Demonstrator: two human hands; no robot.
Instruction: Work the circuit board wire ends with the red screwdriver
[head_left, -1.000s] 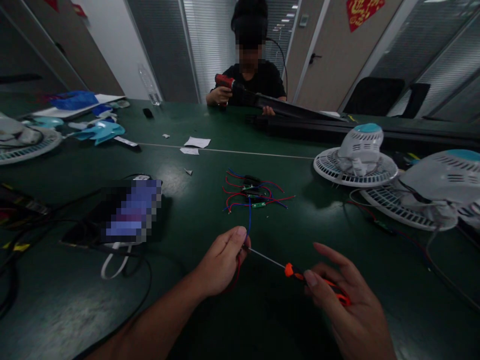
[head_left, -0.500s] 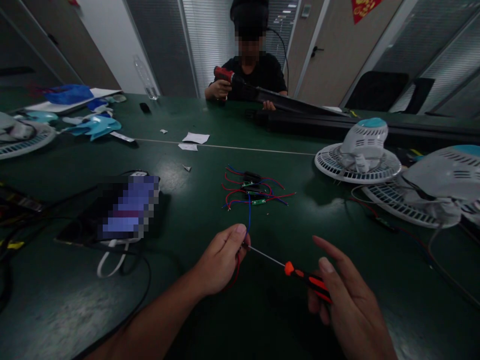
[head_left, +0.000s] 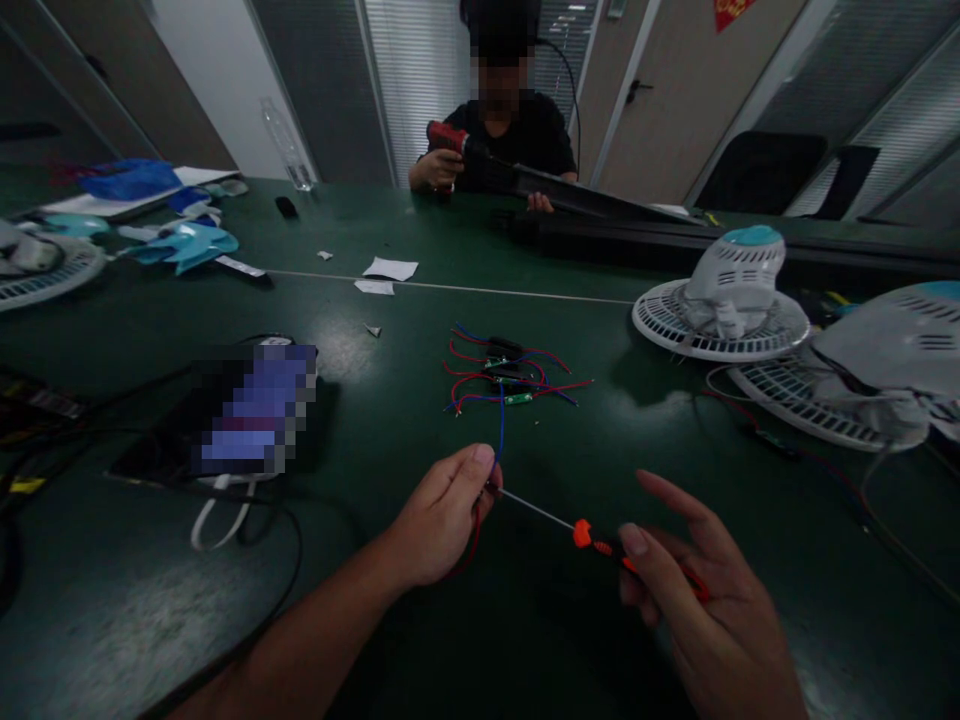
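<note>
My left hand [head_left: 442, 520] is closed, thumb on top, on a small wired part that the fingers mostly hide. From it a blue wire [head_left: 502, 425] runs up and a red wire [head_left: 475, 545] hangs below. In my right hand [head_left: 705, 600] is an orange and black screwdriver [head_left: 602, 548], thumb on the handle and index finger stretched out. Its thin metal shaft slants to the left hand, where the tip meets the hidden part. Farther up the table lie several small green circuit boards [head_left: 517, 399] with red and blue leads and black pieces.
White fan housings [head_left: 731, 290] stand on the right, with thin cables trailing. A phone-like screen [head_left: 255, 410] with cords lies left. Paper scraps [head_left: 390, 269] are beyond the boards. Across the green table [head_left: 360, 640], a person holds a red power drill [head_left: 448, 138] against a long black bar [head_left: 592, 196].
My right hand has shifted slightly right, and its thumb now lies across the screwdriver handle. The left hand keeps its hold, with the screwdriver tip still at it.
</note>
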